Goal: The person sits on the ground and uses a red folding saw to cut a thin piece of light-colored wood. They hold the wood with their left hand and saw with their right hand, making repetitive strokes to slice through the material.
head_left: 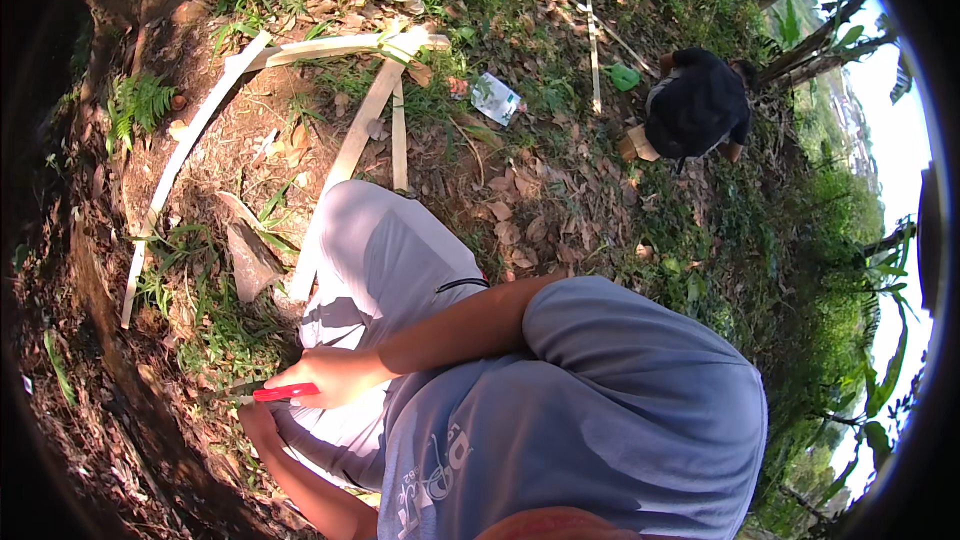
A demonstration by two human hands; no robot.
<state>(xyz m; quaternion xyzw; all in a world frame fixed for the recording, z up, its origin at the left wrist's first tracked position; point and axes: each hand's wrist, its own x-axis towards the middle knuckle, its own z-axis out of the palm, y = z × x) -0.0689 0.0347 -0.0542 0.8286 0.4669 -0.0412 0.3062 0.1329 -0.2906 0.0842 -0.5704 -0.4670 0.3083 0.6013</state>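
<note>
My right hand (340, 376) is closed around a red-handled tool (287, 393) beside my bent legs. A dark narrow part reaches left from its red handle; I cannot tell its exact kind. Just below it is my left hand (259, 422), its fingers mostly hidden in shade. Whether that hand grips anything does not show. Past my knee, a long flat wooden strip (362, 125) slants across the ground. A curved pale strip (195, 133) runs down the left side, and another strip (330, 48) joins them along the top.
A flat rock-like piece (250, 258) lies between the strips. Farther off are a white packet (495, 99), a green bag (624, 77) and a thin upright-looking strip (593, 50). Another person (697, 105) in a dark shirt crouches at the upper right. Leaves and grass cover the sloping soil.
</note>
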